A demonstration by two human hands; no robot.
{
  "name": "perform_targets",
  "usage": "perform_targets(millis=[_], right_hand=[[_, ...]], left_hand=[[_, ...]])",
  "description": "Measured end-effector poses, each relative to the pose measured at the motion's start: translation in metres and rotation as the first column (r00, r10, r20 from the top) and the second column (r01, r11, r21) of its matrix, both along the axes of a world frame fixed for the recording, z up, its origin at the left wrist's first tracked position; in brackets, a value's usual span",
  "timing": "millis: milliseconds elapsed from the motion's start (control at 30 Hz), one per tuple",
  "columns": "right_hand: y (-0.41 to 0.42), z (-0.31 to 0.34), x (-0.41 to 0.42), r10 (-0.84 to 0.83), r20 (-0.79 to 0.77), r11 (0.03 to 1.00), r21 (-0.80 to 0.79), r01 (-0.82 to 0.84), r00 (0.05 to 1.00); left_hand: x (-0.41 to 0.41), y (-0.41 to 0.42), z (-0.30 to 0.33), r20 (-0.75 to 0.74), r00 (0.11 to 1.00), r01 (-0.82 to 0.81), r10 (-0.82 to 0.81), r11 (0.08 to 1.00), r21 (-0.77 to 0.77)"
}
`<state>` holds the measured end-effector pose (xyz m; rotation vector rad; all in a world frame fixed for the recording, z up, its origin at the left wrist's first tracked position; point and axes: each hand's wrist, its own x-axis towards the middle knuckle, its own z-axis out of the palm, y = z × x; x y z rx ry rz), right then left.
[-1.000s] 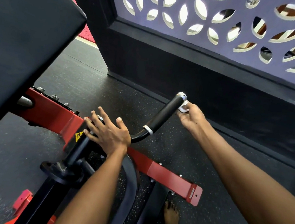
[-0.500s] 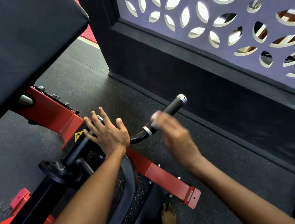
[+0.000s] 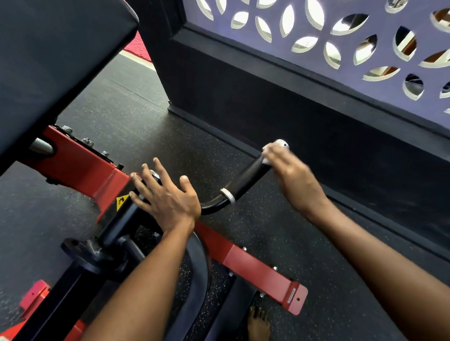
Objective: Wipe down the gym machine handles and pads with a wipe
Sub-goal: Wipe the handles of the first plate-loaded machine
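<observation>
Head view, looking down on a red-framed gym machine. Landmark: the black handle (image 3: 247,179), which rises at a slant from a bent tube, with a silver ring at its lower end and a silver cap at the top. Right hand (image 3: 290,173) closes round the top of the handle, pressing a white wipe (image 3: 269,152) against it just below the cap; the hand is blurred, so the exact finger positions cannot be told. Left hand (image 3: 164,195), left of the handle's base, rests flat with fingers spread on the machine's pivot, holding nothing. A large black pad (image 3: 43,54) stands well left of and above the handle. To do this step well, the wipe should probably wrap fully round the handle and travel from cap to ring with steady pressure, turning to reach the underside, while the left hand steadies the machine. Only marking visible: a yellow warning triangle (image 3: 122,201) beside the left hand; no readable writing or brand.
</observation>
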<state>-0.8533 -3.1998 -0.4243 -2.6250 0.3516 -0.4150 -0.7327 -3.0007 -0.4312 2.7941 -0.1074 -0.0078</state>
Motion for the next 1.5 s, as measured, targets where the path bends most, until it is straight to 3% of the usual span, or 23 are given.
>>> perform_targets(millis=[33,67,133,200,333,433,500,567,633,700,733,767,800,867,900,933,967,1167,1233,1333,1400,1467,1500], right_hand=[[-0.004,0.005,0.007,-0.134,-0.061,0.991,0.002,0.135,0.989],[-0.001,0.009,0.015,-0.132,-0.129,0.991,-0.035,0.128,0.983],[0.020,0.020,0.035,0.159,-0.272,0.980,-0.070,-0.184,0.949],[0.037,0.039,0.055,0.381,-0.467,0.906,0.018,-0.422,0.798],[0.018,0.074,0.092,-0.025,-0.737,0.985,-0.136,-0.111,0.676],[0.036,0.075,0.103,0.028,-0.792,0.983,-0.090,-0.162,0.610],[0.060,0.064,0.089,0.200,-0.718,0.977,0.092,-0.194,0.666],[0.074,0.044,0.051,0.272,-0.397,0.962,0.133,-0.238,0.877],[0.083,0.018,0.001,0.182,-0.019,0.977,0.118,-0.178,0.983],[0.101,-0.002,-0.044,-0.085,0.020,0.950,0.303,0.075,0.996],[0.110,-0.005,-0.054,-0.248,-0.066,0.856,0.452,0.251,0.966],[0.116,-0.003,-0.052,-0.404,-0.184,0.679,0.597,0.428,0.896],[0.116,0.002,-0.040,-0.521,-0.314,0.402,0.730,0.552,0.794],[0.101,0.012,-0.003,-0.492,-0.521,-0.303,0.854,0.423,0.698],[0.092,0.017,0.013,-0.421,-0.538,-0.553,0.790,0.263,0.730],[0.083,0.019,0.026,-0.378,-0.547,-0.690,0.704,0.166,0.747],[0.076,0.020,0.033,-0.374,-0.552,-0.743,0.659,0.116,0.745],[0.023,0.025,0.041,-0.652,-0.522,-0.631,0.775,-0.012,0.550],[0.030,0.026,0.034,-0.609,-0.493,-0.623,0.782,0.009,0.622],[0.052,0.022,0.013,-0.371,-0.513,-0.531,0.801,0.276,0.774],[0.057,0.018,0.003,-0.601,-0.444,-0.288,0.896,0.339,0.665],[0.061,0.020,-0.005,-0.818,-0.082,0.256,0.835,0.487,0.569],[0.066,0.019,-0.007,-0.700,0.170,0.591,0.684,0.428,0.694]], left_hand=[[0.000,0.000,0.000,0.003,1.000,0.000,0.000,1.000,-0.003],[0.000,0.000,0.000,0.005,1.000,-0.001,0.001,1.000,-0.004],[0.001,0.001,-0.001,0.003,1.000,-0.003,0.003,1.000,0.002],[0.001,0.001,-0.001,0.002,1.000,-0.007,0.007,1.000,0.003],[0.001,0.000,-0.001,-0.002,1.000,0.000,0.000,1.000,-0.004],[0.001,0.001,0.000,-0.005,1.000,0.001,-0.001,1.000,-0.003],[0.001,0.001,0.000,-0.007,1.000,0.001,-0.001,1.000,0.003],[0.001,0.001,0.001,-0.006,1.000,0.001,-0.001,1.000,0.006],[0.001,0.000,0.000,-0.003,1.000,0.001,-0.001,1.000,0.002],[0.000,0.000,0.000,-0.004,1.000,0.002,-0.002,1.000,0.002],[0.000,0.000,0.000,-0.002,1.000,0.002,-0.002,1.000,0.002],[0.000,0.000,0.001,-0.001,1.000,0.001,-0.001,1.000,0.001],[0.000,0.000,0.000,-0.002,1.000,-0.001,0.001,1.000,0.001],[0.001,0.000,0.000,-0.003,1.000,-0.005,0.005,1.000,-0.001],[0.000,0.000,0.000,0.000,1.000,-0.006,0.006,1.000,-0.002],[0.000,-0.001,0.000,0.001,1.000,-0.007,0.007,1.000,-0.003],[0.000,-0.001,0.000,0.002,1.000,-0.007,0.007,1.000,-0.004],[0.001,0.000,0.000,-0.009,1.000,-0.006,0.006,1.000,0.001],[0.000,0.000,0.000,-0.009,1.000,-0.003,0.003,1.000,-0.004],[0.000,0.000,0.001,-0.002,1.000,0.004,-0.004,1.000,-0.016],[0.001,0.000,0.000,-0.004,1.000,0.005,-0.005,1.000,-0.013],[0.001,0.000,0.000,-0.008,1.000,0.002,-0.002,1.000,-0.011],[0.001,0.001,0.001,-0.008,1.000,0.002,-0.002,1.000,-0.011]])
